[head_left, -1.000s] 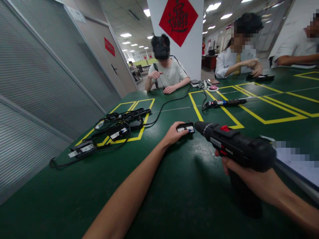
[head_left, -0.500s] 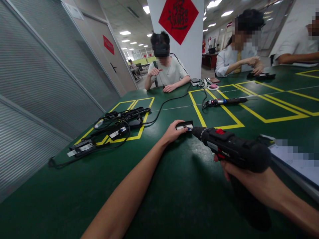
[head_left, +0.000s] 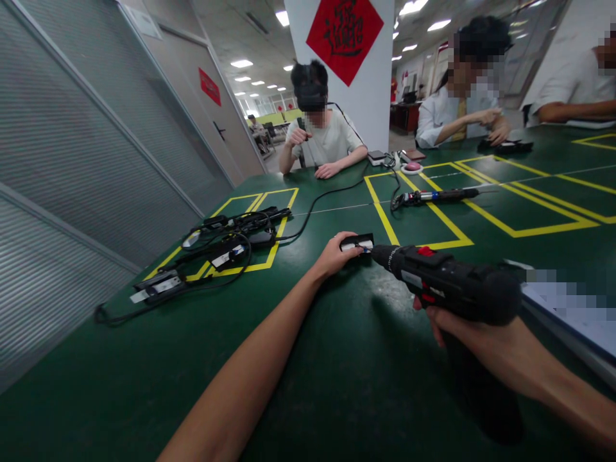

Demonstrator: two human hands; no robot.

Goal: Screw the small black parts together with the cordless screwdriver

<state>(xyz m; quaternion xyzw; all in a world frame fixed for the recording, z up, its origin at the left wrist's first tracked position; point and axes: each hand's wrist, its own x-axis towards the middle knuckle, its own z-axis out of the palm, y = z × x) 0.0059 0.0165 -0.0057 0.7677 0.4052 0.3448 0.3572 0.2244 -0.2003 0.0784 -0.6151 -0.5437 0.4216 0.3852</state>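
Observation:
On the green table (head_left: 337, 359), my left hand (head_left: 335, 254) is closed around a small black part with a white face (head_left: 357, 242), gripping it near the middle. My right hand (head_left: 474, 337) has its fingers wrapped round the handle of a black cordless drill (head_left: 447, 282) with red buttons. The drill points left, and its chuck (head_left: 384, 255) is close beside the small part. A bit reaches from the chuck to the part's right end; whether it sits in a screw is too small to tell.
Black cabled devices (head_left: 231, 247) lie at the left within yellow tape. A thin pen-shaped electric screwdriver (head_left: 436, 196) rests ahead, joined to a cord. Papers (head_left: 568, 314) lie at the right edge. Across the table sit several people, one with a hand (head_left: 328, 170) on the tabletop.
The rear of the drill has shifted very slightly up. My left hand and the small black part have hardly moved.

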